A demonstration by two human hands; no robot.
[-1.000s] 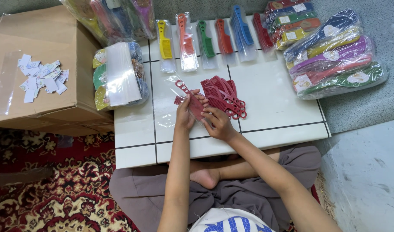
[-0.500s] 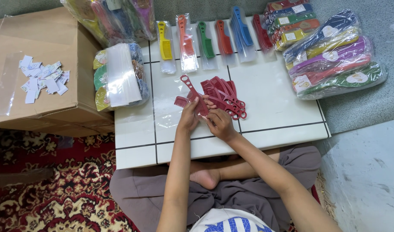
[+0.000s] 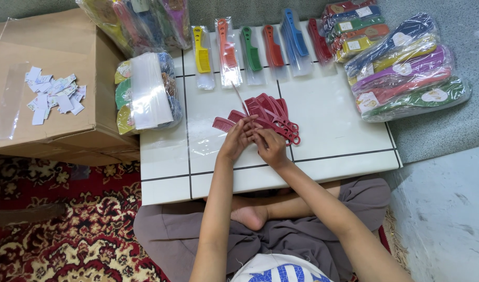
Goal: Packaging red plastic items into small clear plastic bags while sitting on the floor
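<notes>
My left hand (image 3: pixel 237 140) was curled around a red comb (image 3: pixel 224 124), gripping it just above the white table (image 3: pixel 333 125), its toothed end poking out to the left. My right hand (image 3: pixel 270 147) met it, fingers pinched on the same comb. Just behind lay a pile of red combs (image 3: pixel 275 116), bagged combs (image 3: pixel 252 49) lined the far edge, and a cardboard box (image 3: pixel 51 125) stood far left.
</notes>
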